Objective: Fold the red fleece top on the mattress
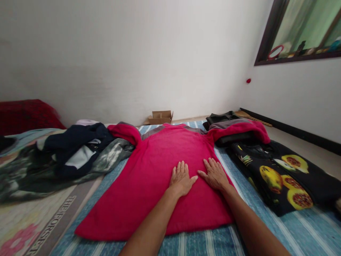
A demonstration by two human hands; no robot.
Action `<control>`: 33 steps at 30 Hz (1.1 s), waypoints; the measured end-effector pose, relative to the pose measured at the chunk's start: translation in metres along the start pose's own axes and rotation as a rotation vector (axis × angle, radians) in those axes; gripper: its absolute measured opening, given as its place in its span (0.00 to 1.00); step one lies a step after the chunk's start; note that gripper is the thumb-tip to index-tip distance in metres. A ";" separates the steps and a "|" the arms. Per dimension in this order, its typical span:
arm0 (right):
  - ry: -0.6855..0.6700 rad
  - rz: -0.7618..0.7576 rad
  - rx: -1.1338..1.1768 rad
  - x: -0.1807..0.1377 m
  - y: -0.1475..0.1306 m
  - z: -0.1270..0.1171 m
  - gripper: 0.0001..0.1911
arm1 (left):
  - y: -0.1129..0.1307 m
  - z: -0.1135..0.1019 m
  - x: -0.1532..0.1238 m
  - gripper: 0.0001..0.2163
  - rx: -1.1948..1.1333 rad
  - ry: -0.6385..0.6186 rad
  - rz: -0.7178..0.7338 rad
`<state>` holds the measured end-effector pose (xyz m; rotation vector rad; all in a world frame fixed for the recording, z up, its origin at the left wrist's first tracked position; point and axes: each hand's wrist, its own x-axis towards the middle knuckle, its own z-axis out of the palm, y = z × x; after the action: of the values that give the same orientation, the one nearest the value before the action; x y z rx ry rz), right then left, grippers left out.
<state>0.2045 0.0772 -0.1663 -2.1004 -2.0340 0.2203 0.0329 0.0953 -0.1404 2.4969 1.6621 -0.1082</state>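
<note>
A bright pink long-sleeved top point(128, 199) with grey shoulder panels lies spread out, its collar toward the wall and its hem toward me. My left hand point(182, 179) rests flat on the middle of the cloth, fingers stretched forward. Just to the right, my right hand point(215, 174) also presses flat near the top's right side, thumb pointing inward. The two thumbs almost meet. One sleeve reaches left onto a pile of clothes; the other lies to the right over dark folded garments.
A blue striped sheet point(298, 227) lies beneath. Crumpled dark clothes point(80, 149) are heaped on the left. At right sits a folded black garment with fruit print point(287, 177). A small open cardboard box point(161, 117) stands by the wall, and a window point(306, 32) is at upper right.
</note>
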 end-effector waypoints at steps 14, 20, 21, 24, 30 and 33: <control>0.026 -0.004 -0.025 0.000 0.003 0.002 0.41 | -0.020 -0.004 0.000 0.39 -0.009 0.003 -0.085; 0.068 -0.001 0.009 -0.011 -0.001 -0.008 0.36 | -0.021 -0.003 -0.004 0.36 0.006 0.056 -0.061; 0.080 -0.003 0.008 -0.015 -0.002 -0.009 0.36 | -0.021 -0.003 -0.004 0.36 0.011 0.066 -0.057; 0.070 -0.037 0.014 -0.029 -0.002 -0.011 0.35 | -0.023 -0.004 -0.004 0.35 0.027 0.070 -0.059; 0.084 -0.037 0.152 -0.038 0.009 -0.027 0.29 | -0.024 -0.010 -0.001 0.35 0.038 0.042 -0.073; 0.102 0.148 0.209 -0.039 0.021 -0.039 0.24 | -0.019 -0.018 0.006 0.33 0.024 0.050 -0.081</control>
<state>0.2328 0.0356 -0.1357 -2.0874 -1.7196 0.3263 0.0173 0.1102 -0.1250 2.4688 1.7927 -0.0745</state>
